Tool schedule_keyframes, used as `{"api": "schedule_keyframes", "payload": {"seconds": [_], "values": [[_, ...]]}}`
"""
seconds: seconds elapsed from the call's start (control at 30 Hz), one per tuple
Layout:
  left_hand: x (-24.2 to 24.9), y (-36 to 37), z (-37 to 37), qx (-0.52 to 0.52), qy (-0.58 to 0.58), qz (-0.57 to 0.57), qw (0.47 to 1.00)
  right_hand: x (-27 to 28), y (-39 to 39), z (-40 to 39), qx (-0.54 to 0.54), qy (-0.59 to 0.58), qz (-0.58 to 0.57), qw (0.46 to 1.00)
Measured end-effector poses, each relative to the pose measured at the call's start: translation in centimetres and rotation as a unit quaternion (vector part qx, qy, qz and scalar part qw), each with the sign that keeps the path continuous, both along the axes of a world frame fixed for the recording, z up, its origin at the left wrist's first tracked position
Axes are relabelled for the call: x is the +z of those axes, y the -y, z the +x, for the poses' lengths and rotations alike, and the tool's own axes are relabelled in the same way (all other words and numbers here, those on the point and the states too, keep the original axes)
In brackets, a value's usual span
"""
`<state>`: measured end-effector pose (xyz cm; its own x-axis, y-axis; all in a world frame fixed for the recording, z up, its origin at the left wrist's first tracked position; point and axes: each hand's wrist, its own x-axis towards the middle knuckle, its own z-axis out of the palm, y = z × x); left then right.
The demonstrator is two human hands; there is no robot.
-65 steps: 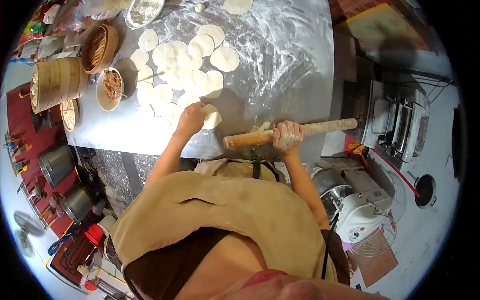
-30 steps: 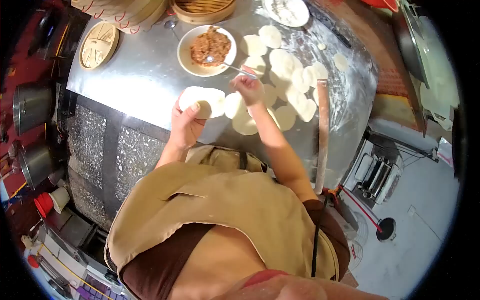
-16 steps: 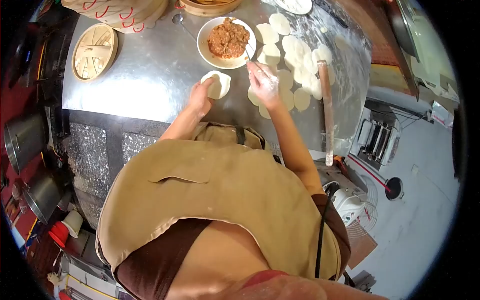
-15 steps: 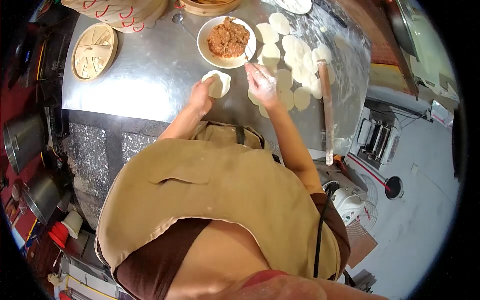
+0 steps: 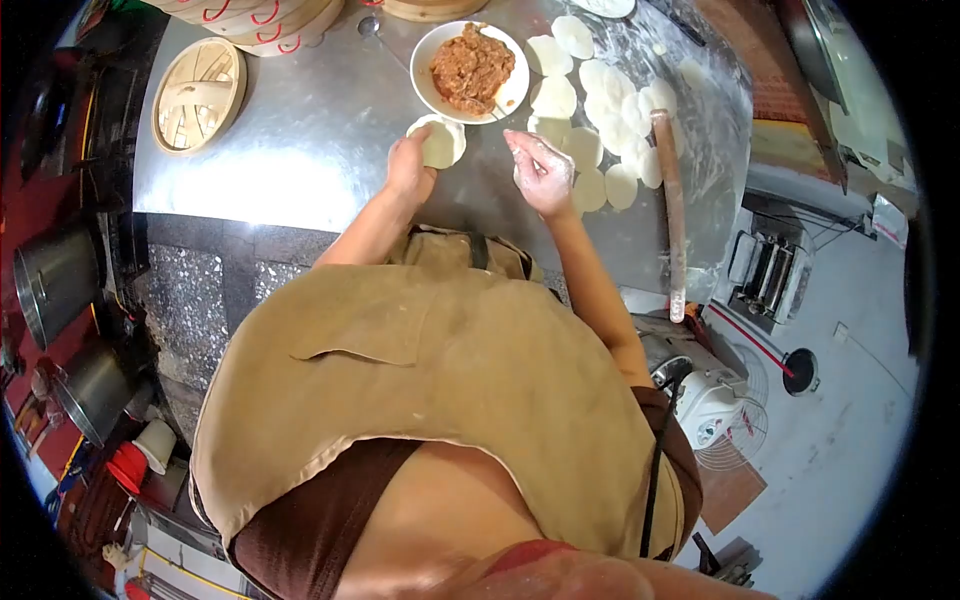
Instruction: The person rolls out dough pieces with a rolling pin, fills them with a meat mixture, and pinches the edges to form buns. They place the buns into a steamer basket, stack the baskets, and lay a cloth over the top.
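Note:
My left hand [image 5: 408, 170] holds a round dough wrapper [image 5: 445, 147] by its left edge, thumb on top, just below the bowl. My right hand [image 5: 545, 172], dusted with flour, is closed with its fingers pinched around a thin stick-like utensil [image 5: 500, 110]. Most of that utensil is hidden, and its far end seems to reach the bowl's lower right rim. A white bowl [image 5: 420, 82] contains reddish-brown minced filling [image 5: 472, 70]. Right of the bowl, several flat dough wrappers [image 5: 620, 115] overlap on the metal table [image 5: 330, 130].
A floury wooden rolling pin [image 5: 668, 200] lies along the table's right side. At the left sits a round bamboo steamer lid [image 5: 200, 97], near stacked bamboo steamers [image 5: 260, 20]. A metal spoon [image 5: 370, 27] rests behind the bowl. A fan [image 5: 710, 415] stands below the table's right end.
My right hand has moved slightly right and down, away from the bowl. The left hand still holds the wrapper, now closer to the bowl. The whole view has shifted a little.

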<state>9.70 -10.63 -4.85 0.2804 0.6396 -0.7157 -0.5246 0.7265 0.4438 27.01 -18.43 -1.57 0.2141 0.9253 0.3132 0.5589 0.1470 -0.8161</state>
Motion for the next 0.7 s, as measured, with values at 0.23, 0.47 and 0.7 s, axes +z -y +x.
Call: {"api": "schedule_keyframes", "payload": {"seconds": [0.23,0.47,0.7], "values": [[0.3,-0.4,0.6,0.056,0.032,-0.028,0.998,0.9,0.4,-0.9,-0.04,-0.187,-0.073,0.979],[-0.2,-0.5,0.6,0.092,0.061,-0.046,0.993,2.5,2.5,-3.4,0.059,0.041,0.092,0.993],[0.1,-0.4,0.6,0.075,0.084,-0.019,0.993,2.2,2.2,-3.1,0.016,0.057,0.101,0.993]]}}
